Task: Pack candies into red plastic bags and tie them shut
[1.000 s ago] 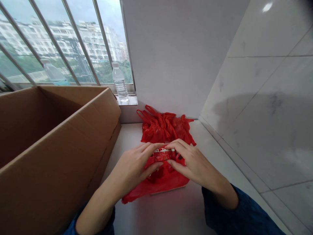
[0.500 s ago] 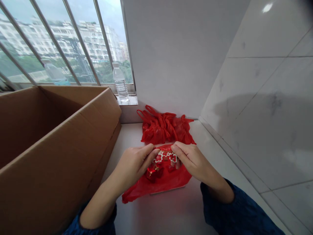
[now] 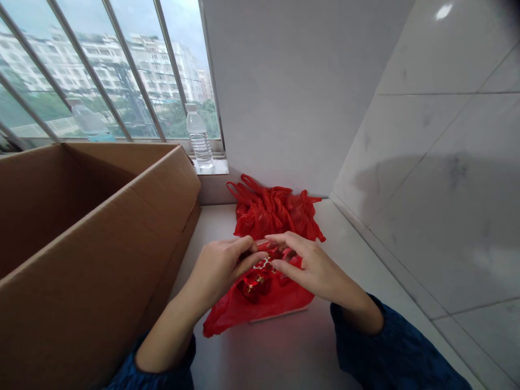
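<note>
A red plastic bag [image 3: 276, 298] lies spread on the white surface, its mouth between my hands. Inside it show a shiny red and gold item [image 3: 254, 283] and a red-and-white patterned piece [image 3: 264, 264], partly covered by my fingers. My left hand [image 3: 227, 262] pinches the upper left edge of the red bag between thumb and fingers. On the other side, my right hand [image 3: 303, 262] is over the bag's upper right part, thumb and fingers apart, holding nothing that I can see.
A large open cardboard box [image 3: 162, 216] stands on the left. Crumpled red bags [image 3: 276, 211] lie against the back wall. A clear water bottle [image 3: 200, 138] stands on the window sill. Marbled tiles [image 3: 447, 206] cover the right wall.
My right hand has shifted slightly left, and its thumb and fingers have opened off the bag's edge. The patterned piece is now more covered. My left hand has barely moved.
</note>
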A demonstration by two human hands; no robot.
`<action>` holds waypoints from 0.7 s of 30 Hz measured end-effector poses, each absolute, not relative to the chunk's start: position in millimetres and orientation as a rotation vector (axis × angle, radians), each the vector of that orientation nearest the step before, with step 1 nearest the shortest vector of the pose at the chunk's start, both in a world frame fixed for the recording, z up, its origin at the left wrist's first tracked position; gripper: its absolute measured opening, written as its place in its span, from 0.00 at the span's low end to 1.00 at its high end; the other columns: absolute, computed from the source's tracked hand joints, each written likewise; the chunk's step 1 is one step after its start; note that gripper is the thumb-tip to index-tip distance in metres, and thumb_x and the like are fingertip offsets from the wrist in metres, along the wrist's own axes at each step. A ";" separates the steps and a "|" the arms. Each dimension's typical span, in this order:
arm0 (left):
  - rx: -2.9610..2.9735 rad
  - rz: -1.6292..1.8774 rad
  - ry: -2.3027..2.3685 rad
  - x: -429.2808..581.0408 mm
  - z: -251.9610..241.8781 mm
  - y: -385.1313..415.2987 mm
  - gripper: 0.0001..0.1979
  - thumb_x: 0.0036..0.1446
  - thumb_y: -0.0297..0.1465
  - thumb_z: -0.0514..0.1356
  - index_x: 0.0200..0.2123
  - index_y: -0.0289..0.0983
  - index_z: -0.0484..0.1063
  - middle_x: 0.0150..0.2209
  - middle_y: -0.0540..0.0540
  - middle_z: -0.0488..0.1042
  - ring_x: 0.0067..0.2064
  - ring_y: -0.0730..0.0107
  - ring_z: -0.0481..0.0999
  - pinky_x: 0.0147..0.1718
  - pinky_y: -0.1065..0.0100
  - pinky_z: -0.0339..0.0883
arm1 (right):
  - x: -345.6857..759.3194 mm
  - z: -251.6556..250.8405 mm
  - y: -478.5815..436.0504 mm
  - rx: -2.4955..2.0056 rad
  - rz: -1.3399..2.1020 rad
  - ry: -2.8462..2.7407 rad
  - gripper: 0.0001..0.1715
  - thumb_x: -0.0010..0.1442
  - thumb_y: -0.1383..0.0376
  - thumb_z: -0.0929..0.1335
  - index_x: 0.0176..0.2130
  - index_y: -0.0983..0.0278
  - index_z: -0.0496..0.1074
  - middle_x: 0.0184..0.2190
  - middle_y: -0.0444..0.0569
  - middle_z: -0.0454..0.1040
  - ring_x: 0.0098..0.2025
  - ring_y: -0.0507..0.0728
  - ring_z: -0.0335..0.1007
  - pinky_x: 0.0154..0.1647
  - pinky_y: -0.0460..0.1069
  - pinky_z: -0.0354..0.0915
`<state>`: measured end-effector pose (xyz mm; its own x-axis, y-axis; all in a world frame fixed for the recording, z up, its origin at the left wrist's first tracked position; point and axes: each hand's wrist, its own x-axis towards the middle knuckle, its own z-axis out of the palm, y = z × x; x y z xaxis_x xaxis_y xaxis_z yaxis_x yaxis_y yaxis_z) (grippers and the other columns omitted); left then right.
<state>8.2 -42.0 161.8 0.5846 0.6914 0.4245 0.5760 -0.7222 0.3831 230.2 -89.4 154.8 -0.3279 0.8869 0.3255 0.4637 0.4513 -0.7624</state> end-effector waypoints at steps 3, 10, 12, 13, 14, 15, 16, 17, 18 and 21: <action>2.587 0.817 1.041 9.6 162.1 -42.2 0.17 0.68 0.40 0.56 0.30 0.37 0.71 0.26 0.52 0.75 0.25 0.75 0.69 0.27 0.72 0.55 | 225.2 152.2 -86.0 -1.082 0.734 -2.046 0.09 0.64 0.66 0.69 0.45 0.59 0.76 0.42 0.45 0.78 0.44 0.55 0.74 0.48 0.51 0.67; 2.381 0.738 1.085 15.9 175.7 -52.5 0.15 0.67 0.43 0.55 0.37 0.37 0.71 0.32 0.50 0.75 0.31 0.71 0.71 0.30 0.71 0.58 | 219.9 143.3 -78.9 -0.963 1.057 -1.425 0.11 0.64 0.58 0.70 0.44 0.59 0.68 0.41 0.45 0.77 0.45 0.55 0.76 0.48 0.51 0.71; 2.385 0.728 1.057 17.3 175.3 -53.8 0.17 0.67 0.43 0.56 0.31 0.36 0.67 0.28 0.51 0.71 0.29 0.72 0.67 0.28 0.71 0.56 | 219.4 142.1 -78.0 -0.924 1.109 -1.345 0.12 0.64 0.56 0.70 0.43 0.59 0.67 0.41 0.45 0.77 0.45 0.55 0.76 0.50 0.52 0.71; 2.386 0.744 1.049 17.7 174.4 -53.9 0.18 0.67 0.43 0.55 0.29 0.36 0.65 0.27 0.51 0.69 0.28 0.72 0.65 0.28 0.71 0.55 | 219.4 141.9 -77.8 -0.913 1.130 -1.337 0.12 0.63 0.56 0.70 0.43 0.59 0.68 0.41 0.45 0.77 0.45 0.55 0.76 0.51 0.52 0.71; 2.384 0.768 1.046 17.6 173.4 -53.8 0.19 0.68 0.42 0.54 0.28 0.36 0.64 0.26 0.52 0.67 0.28 0.72 0.64 0.28 0.70 0.54 | 219.7 142.0 -77.7 -0.903 1.146 -1.343 0.13 0.63 0.56 0.71 0.43 0.59 0.68 0.42 0.45 0.77 0.45 0.55 0.76 0.51 0.52 0.72; 2.378 0.789 1.041 17.2 172.4 -53.6 0.19 0.69 0.40 0.53 0.27 0.37 0.63 0.26 0.52 0.66 0.28 0.72 0.63 0.28 0.70 0.54 | 220.1 142.4 -77.7 -0.896 1.157 -1.356 0.13 0.62 0.57 0.71 0.43 0.60 0.68 0.42 0.45 0.76 0.45 0.54 0.75 0.50 0.52 0.72; 2.369 0.799 1.028 16.5 171.8 -53.2 0.19 0.69 0.40 0.52 0.27 0.37 0.62 0.25 0.52 0.65 0.28 0.73 0.62 0.28 0.70 0.54 | 220.7 143.1 -77.9 -0.894 1.160 -1.371 0.13 0.62 0.57 0.72 0.43 0.60 0.69 0.42 0.45 0.76 0.44 0.54 0.75 0.48 0.51 0.73; 2.358 0.793 1.014 15.8 171.5 -52.9 0.19 0.70 0.39 0.52 0.27 0.37 0.61 0.25 0.52 0.65 0.28 0.73 0.62 0.29 0.70 0.54 | 221.4 144.0 -78.1 -0.897 1.155 -1.384 0.13 0.63 0.56 0.71 0.44 0.60 0.69 0.41 0.45 0.76 0.43 0.53 0.75 0.46 0.49 0.73; 2.348 0.775 0.999 15.1 171.6 -52.6 0.19 0.70 0.39 0.51 0.26 0.37 0.61 0.25 0.52 0.64 0.28 0.73 0.62 0.29 0.70 0.54 | 222.2 145.1 -78.3 -0.905 1.138 -1.393 0.13 0.64 0.55 0.70 0.43 0.60 0.70 0.40 0.45 0.76 0.41 0.53 0.75 0.43 0.48 0.74; 2.327 0.711 0.975 14.2 173.8 -52.8 0.19 0.70 0.38 0.50 0.26 0.37 0.59 0.25 0.53 0.62 0.28 0.73 0.61 0.29 0.70 0.53 | 224.5 148.3 -78.9 -0.974 1.031 -1.416 0.15 0.66 0.53 0.67 0.37 0.61 0.71 0.33 0.43 0.75 0.33 0.51 0.73 0.35 0.46 0.73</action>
